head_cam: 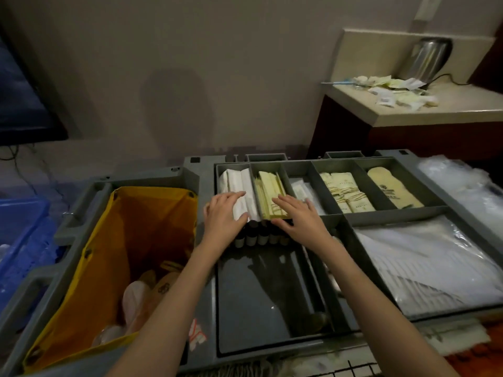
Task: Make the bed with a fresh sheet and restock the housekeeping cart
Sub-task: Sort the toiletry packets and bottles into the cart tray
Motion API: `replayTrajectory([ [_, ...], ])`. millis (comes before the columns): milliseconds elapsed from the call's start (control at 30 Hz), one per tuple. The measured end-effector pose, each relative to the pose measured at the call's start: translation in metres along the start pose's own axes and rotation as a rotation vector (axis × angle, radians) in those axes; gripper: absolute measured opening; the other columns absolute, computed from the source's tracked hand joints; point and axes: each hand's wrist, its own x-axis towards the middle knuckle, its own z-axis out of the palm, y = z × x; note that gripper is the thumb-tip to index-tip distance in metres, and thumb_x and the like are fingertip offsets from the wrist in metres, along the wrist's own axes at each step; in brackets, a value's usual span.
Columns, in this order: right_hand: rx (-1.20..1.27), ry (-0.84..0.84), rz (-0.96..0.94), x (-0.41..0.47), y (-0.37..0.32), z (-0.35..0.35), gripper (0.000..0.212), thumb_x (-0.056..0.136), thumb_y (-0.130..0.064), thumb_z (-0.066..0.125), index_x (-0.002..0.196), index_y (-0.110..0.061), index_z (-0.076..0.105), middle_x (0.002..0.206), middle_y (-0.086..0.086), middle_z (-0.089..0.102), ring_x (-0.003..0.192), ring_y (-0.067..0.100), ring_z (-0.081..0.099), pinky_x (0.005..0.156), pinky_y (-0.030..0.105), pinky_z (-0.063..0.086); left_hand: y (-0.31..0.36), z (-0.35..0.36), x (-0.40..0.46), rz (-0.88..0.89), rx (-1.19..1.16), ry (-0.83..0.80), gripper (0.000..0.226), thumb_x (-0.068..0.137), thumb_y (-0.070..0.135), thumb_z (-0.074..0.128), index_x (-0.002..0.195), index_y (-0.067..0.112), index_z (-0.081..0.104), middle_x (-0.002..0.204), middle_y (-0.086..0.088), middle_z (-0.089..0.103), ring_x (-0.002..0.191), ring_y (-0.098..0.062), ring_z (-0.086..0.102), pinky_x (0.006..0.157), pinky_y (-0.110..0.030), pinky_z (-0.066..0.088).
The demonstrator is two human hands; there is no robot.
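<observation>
1. While both arms reach forward over the housekeeping cart (201, 170), the left hand (223, 216) lies flat with fingers straight and together, its fingertips resting on the white packets (239, 183) in the far-left compartment of the cart's top tray.
2. The right hand (299, 217) is likewise flat, fingers straight and slightly spread, pressing on the pale yellow packets (268, 183) in the next compartment to the right. Neither hand pinches or curls round anything.
3. Just below both hands, a row of small dark bottles (258, 236) stands upright at the far edge of the large dark tray section (253, 308).
4. Further right along the far edge, compartments hold clear-wrapped items (302, 190), bundled cream packets (344, 190) and a cream slipper-shaped pack (392, 190).
5. The near-right section holds a plastic-wrapped white fold (424, 265).
6. At the cart's left end, a yellow bag (152, 197) hangs open with pale wrapped items lying at its bottom.
7. A blue bin (21, 240) sits beside the cart's left end.
8. On the counter (449, 110) at the far right, a steel kettle (424, 58) stands behind scattered sachets (394, 91).
9. No bed or sheet can be identified from this position.
</observation>
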Motion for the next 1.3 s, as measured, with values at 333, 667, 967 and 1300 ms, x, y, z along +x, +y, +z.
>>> replayTrajectory([
  [333, -0.084, 0.097, 0.205, -0.001, 0.139, -0.107, 0.056, 0.097, -0.049, 0.040, 0.148, -0.031, 0.027, 0.157, -0.009, 0.017, 0.145, 0.008, 0.008, 0.117, 0.043, 0.002, 0.159, 0.066, 0.103, 0.289, 0.048, -0.153, 0.058, 0.093, 0.037, 0.053, 0.146, 0.029, 0.032, 0.154, 0.005, 0.027, 0.144, -0.016, 0.016, 0.117, -0.040, 0.006],
  [667, -0.073, 0.133, 0.335, 0.034, 0.422, -0.217, 0.056, 0.097, -0.049, 0.041, 0.147, -0.030, 0.027, 0.158, -0.010, 0.014, 0.145, 0.008, 0.006, 0.117, 0.042, 0.003, 0.361, 0.213, 0.248, 0.326, -0.019, -0.244, 0.055, 0.096, 0.037, 0.049, 0.147, 0.030, 0.029, 0.157, 0.006, 0.018, 0.146, -0.015, 0.006, 0.118, -0.046, 0.000],
  [967, 0.085, 0.166, 0.313, 0.157, 0.600, -0.249, 0.066, 0.092, -0.052, 0.049, 0.147, -0.023, 0.029, 0.157, -0.002, 0.021, 0.144, 0.015, 0.017, 0.117, 0.041, 0.018, 0.454, 0.304, 0.384, 0.225, 0.076, -0.179, 0.056, 0.095, 0.038, 0.049, 0.146, 0.030, 0.030, 0.156, 0.003, 0.022, 0.145, -0.017, 0.013, 0.118, -0.046, 0.005],
  [1300, 0.262, 0.306, 0.242, 0.291, 0.677, -0.260, 0.086, 0.080, -0.061, 0.059, 0.149, -0.025, 0.024, 0.158, -0.003, 0.016, 0.145, 0.018, 0.013, 0.117, 0.046, 0.019, 0.474, 0.368, 0.481, 0.144, 0.113, -0.040, 0.058, 0.096, 0.055, 0.033, 0.148, 0.030, 0.025, 0.159, 0.006, 0.016, 0.147, -0.013, 0.001, 0.116, -0.045, -0.005],
])
